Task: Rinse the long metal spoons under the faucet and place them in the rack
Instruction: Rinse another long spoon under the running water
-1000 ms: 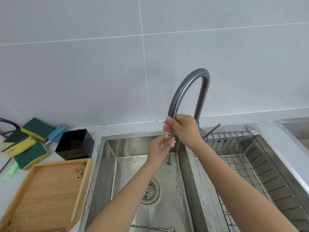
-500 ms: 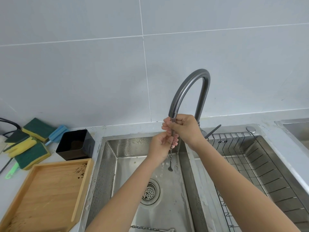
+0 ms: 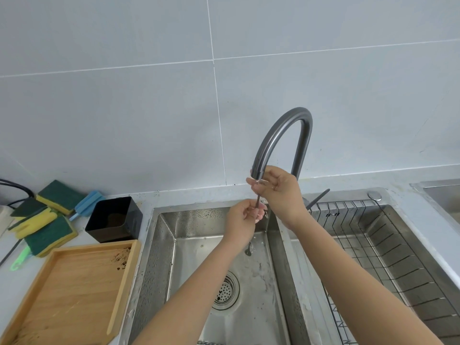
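Observation:
A long thin metal spoon (image 3: pixel 257 200) hangs upright under the spout of the grey arched faucet (image 3: pixel 281 135), its bowl down over the left sink basin (image 3: pixel 196 247). My right hand (image 3: pixel 278 192) pinches the top of its handle just below the spout. My left hand (image 3: pixel 242 220) closes around the stem lower down. The bowl end shows below my left wrist. Part of a second spoon (image 3: pixel 211 342) lies at the bottom edge of the basin. The wire rack (image 3: pixel 373 245) sits in the right basin with nothing visible in it.
A wooden tray (image 3: pixel 74 290) lies left of the sink. Behind it stand a black square cup (image 3: pixel 114 220), several green-and-yellow sponges (image 3: pixel 47 227) and a blue brush (image 3: pixel 86 202). A drain strainer (image 3: pixel 225 291) sits in the left basin. The tiled wall rises behind.
My left hand has slid along the spoon's stem, up and then slightly down, while my right hand keeps the top under the spout. The spoon hangs lower than before.

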